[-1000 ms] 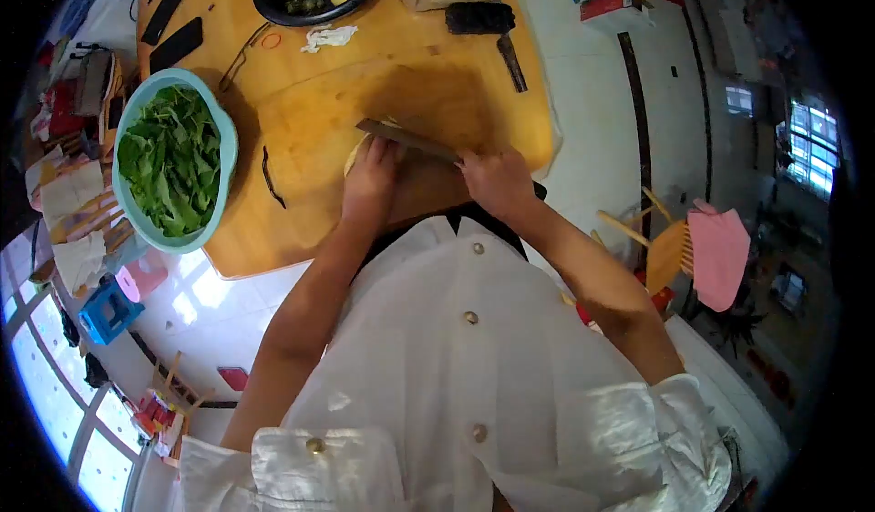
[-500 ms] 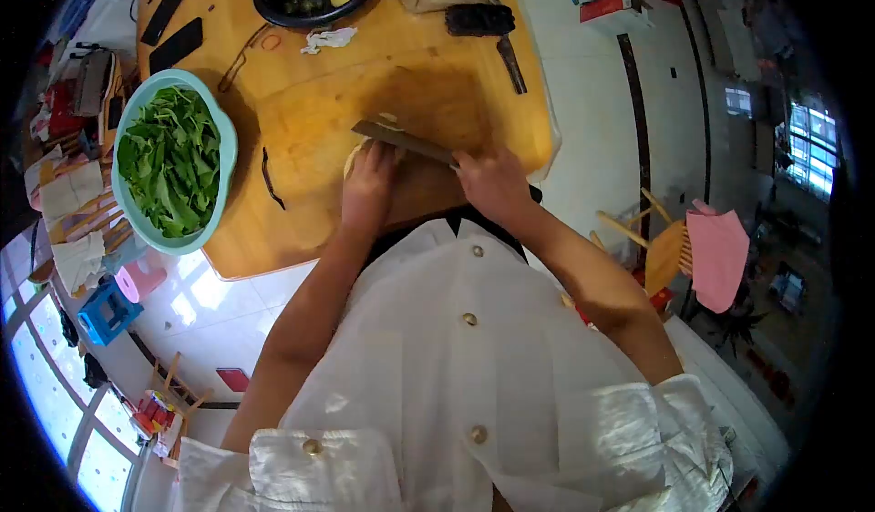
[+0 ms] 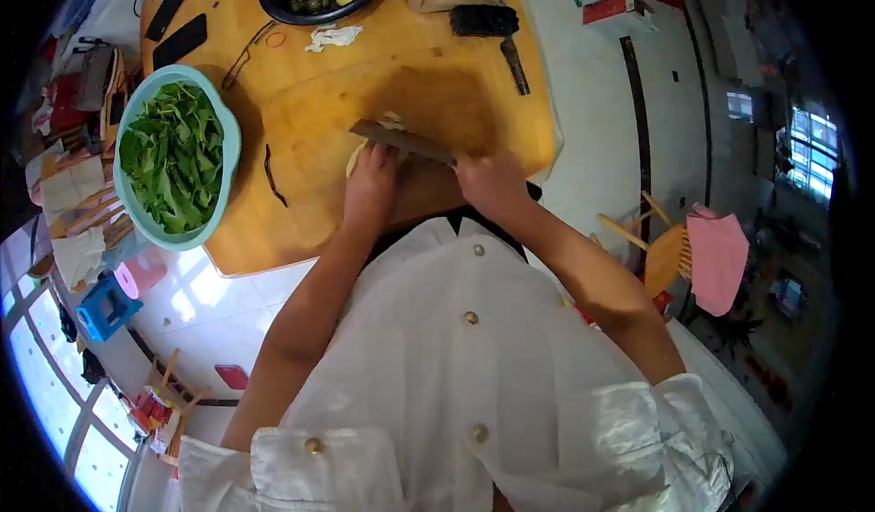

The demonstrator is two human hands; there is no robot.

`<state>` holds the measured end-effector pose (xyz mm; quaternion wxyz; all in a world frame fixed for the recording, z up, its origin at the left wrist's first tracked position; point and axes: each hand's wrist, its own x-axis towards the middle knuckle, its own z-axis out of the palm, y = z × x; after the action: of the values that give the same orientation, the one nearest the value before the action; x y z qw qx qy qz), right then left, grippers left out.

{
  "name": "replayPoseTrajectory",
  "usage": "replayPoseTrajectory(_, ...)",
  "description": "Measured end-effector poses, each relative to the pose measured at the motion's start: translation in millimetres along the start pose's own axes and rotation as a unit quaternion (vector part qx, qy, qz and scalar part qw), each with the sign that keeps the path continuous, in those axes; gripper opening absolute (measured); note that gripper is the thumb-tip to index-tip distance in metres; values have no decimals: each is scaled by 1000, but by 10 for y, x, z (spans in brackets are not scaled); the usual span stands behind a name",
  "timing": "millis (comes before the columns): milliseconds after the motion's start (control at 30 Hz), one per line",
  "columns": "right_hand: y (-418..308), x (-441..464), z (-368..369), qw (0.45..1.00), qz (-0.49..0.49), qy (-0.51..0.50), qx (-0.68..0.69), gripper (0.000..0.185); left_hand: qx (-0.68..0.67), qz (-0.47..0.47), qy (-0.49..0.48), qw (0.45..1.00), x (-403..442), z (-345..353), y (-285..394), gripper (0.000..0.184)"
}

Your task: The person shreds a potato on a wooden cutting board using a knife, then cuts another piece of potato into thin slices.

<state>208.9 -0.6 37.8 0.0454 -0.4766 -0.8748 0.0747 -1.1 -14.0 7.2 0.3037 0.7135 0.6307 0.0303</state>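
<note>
My right hand (image 3: pixel 488 179) grips the handle end of a wide-bladed knife (image 3: pixel 401 140), whose blade points left above the wooden board. Beside the blade, my left hand (image 3: pixel 371 179) presses down on a pale yellowish food piece (image 3: pixel 353 160), mostly hidden under the fingers. Thin pale slices (image 3: pixel 392 118) lie just beyond the blade. The board (image 3: pixel 319 102) rests near the table edge closest to my body. A dark curved strip (image 3: pixel 272 177) lies left of my left hand.
A light-blue basin (image 3: pixel 233 143) of green leaves stands at the left. Farther back are a dark bowl (image 3: pixel 321 20), white crumpled tissue (image 3: pixel 333 37), a black object (image 3: pixel 484 20), a small tool (image 3: pixel 514 66) and two black phone-like objects (image 3: pixel 180 42). A chair (image 3: pixel 665 259) stands right.
More pale slices show beyond the blade. The knife has shifted slightly left with my right hand, while my left hand stays on the food piece. The view has shifted slightly.
</note>
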Motion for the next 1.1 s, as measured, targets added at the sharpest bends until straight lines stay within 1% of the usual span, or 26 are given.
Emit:
replayPoseTrajectory(67, 27, 37, 45, 999, 39, -30, -3, 12, 10, 100, 159, 982, 30, 117, -98, 36)
replayPoseTrajectory(100, -24, 43, -8, 999, 39, -31, -1, 12, 11, 99, 158, 982, 8, 115, -121, 36)
replayPoseTrajectory(167, -101, 66, -179, 1000, 10, 13, 19, 12, 30, 58, 73, 995, -3, 122, -136, 37)
replayPoseTrajectory(200, -81, 54, -119, 1000, 11, 12, 19, 12, 29, 58, 72, 995, -7, 133, -132, 37)
replayPoseTrajectory(267, -6, 47, 35, 997, 44, -59, -6, 13, 31, 112, 162, 980, 14, 137, -110, 37)
replayPoseTrajectory(367, -40, 104, -65, 999, 20, -44, -9, 13, 24, 126, 181, 975, 9, 132, -129, 38)
replayPoseTrajectory(400, -49, 100, -56, 999, 20, -44, -9, 13, 24, 124, 181, 975, 7, 160, -152, 38)
replayPoseTrajectory(467, -66, 57, -30, 1000, 20, -16, -3, 14, 21, 86, 130, 988, -14, 240, -194, 37)
replayPoseTrajectory(500, -58, 46, -16, 1000, 22, -18, -3, 14, 20, 86, 128, 988, -21, 210, -158, 37)
replayPoseTrajectory(567, -13, 101, 25, 997, 44, -56, -1, 15, 3, 110, 197, 974, 21, 112, -106, 36)
replayPoseTrajectory(700, -30, 72, 0, 998, 47, -43, 18, 14, 41, 134, 214, 967, -5, 44, -92, 33)
replayPoseTrajectory(800, -62, 75, 3, 996, 50, -70, 13, 13, 19, 111, 211, 971, -19, 70, -77, 31)
replayPoseTrajectory(867, -127, 104, -111, 998, 30, -61, 7, 13, -34, 44, 173, 983, -30, 67, -68, 31)
replayPoseTrajectory(900, -157, 109, -138, 998, 28, -63, 9, 13, -33, 42, 172, 984, -39, 86, -107, 31)
replayPoseTrajectory(967, -187, 91, -171, 999, 17, -43, 10, 12, 12, 76, 154, 985, -48, 177, -188, 28)
replayPoseTrajectory(1000, -160, 80, -139, 999, 18, -44, 9, 12, 10, 77, 153, 985, -38, 199, -178, 28)
replayPoseTrajectory(1067, -71, 117, -29, 997, 38, -63, -6, 10, 28, 120, 233, 965, 30, 202, -180, 24)
replayPoseTrajectory(1100, -85, 135, -49, 997, 35, -63, -5, 10, 30, 118, 234, 965, 22, 190, -196, 24)
